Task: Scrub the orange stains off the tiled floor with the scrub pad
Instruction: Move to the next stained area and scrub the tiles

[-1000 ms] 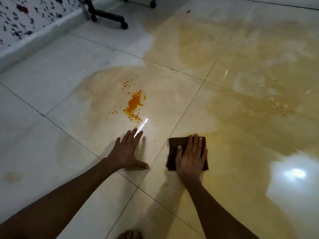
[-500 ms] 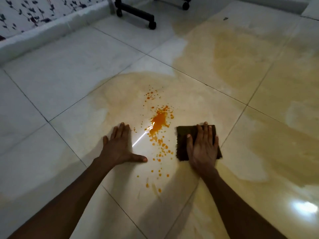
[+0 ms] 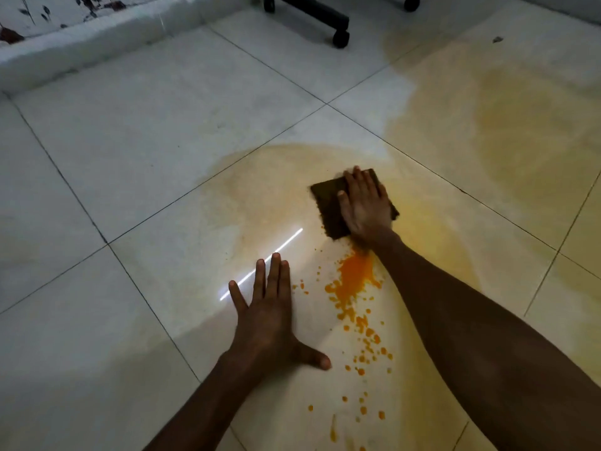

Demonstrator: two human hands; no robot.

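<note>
A dark brown scrub pad (image 3: 327,203) lies flat on the pale tiled floor (image 3: 162,131), and my right hand (image 3: 366,205) presses down on it with fingers spread over its top. Just behind the pad, toward me, is a bright orange stain (image 3: 356,275) with a trail of small orange drops (image 3: 369,346) running closer. My right forearm passes over the stain's right edge. My left hand (image 3: 271,320) rests flat on the floor, fingers apart, left of the drops and holding nothing.
A faded yellowish smear (image 3: 507,131) covers the tiles to the right and far side. A black wheeled chair base (image 3: 325,14) stands at the far edge. A low white ledge (image 3: 81,50) runs along the far left.
My right hand has pushed the pad forward, from beside the orange stain to just beyond it. The view has shifted closer and forward. My left hand stays planted on the floor.
</note>
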